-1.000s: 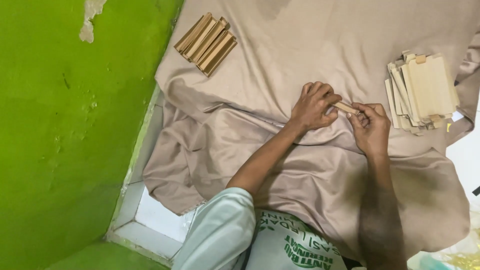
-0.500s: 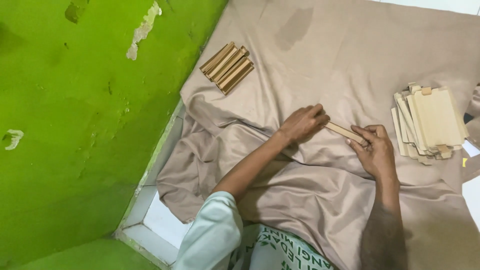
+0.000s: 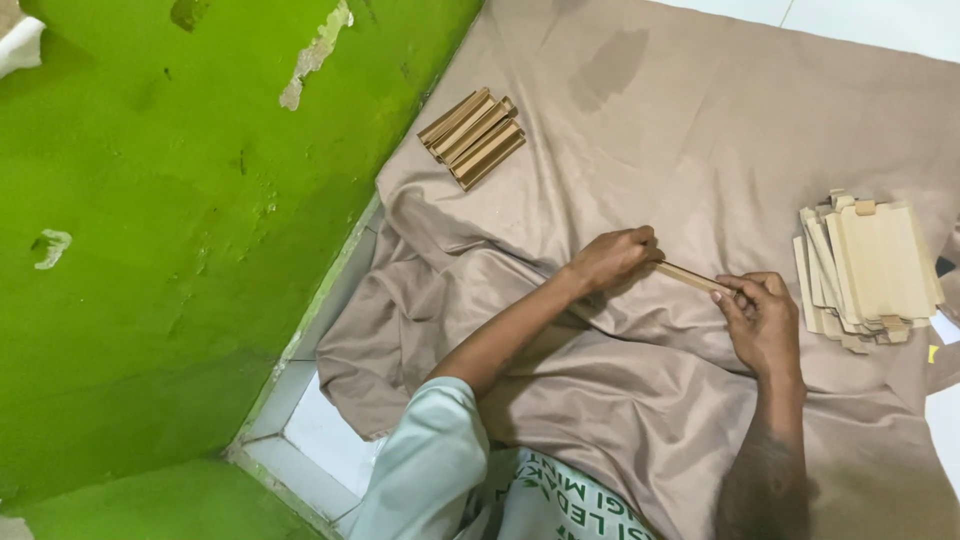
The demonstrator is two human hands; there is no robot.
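The person is holding a slim tan cardboard strip (image 3: 690, 276) just above the beige cloth (image 3: 700, 120) spread over the floor, the left hand (image 3: 612, 260) pinching one end with its fingers curled and clenched around it, the right hand (image 3: 762, 318) gripping the other end between thumb and fingertips. The piece is looking light, thin and easily creased, probably a small folded carton, so taking it by both ends as here seems the safest hold. A stack of flat cardboard blanks (image 3: 868, 272) is lying near the right hand, and a row of folded boxes (image 3: 472, 136) is sitting well apart by the green wall (image 3: 150, 250). The fingers are covering both ends of the strip, and whether it is flat or hollow is hard to tell.
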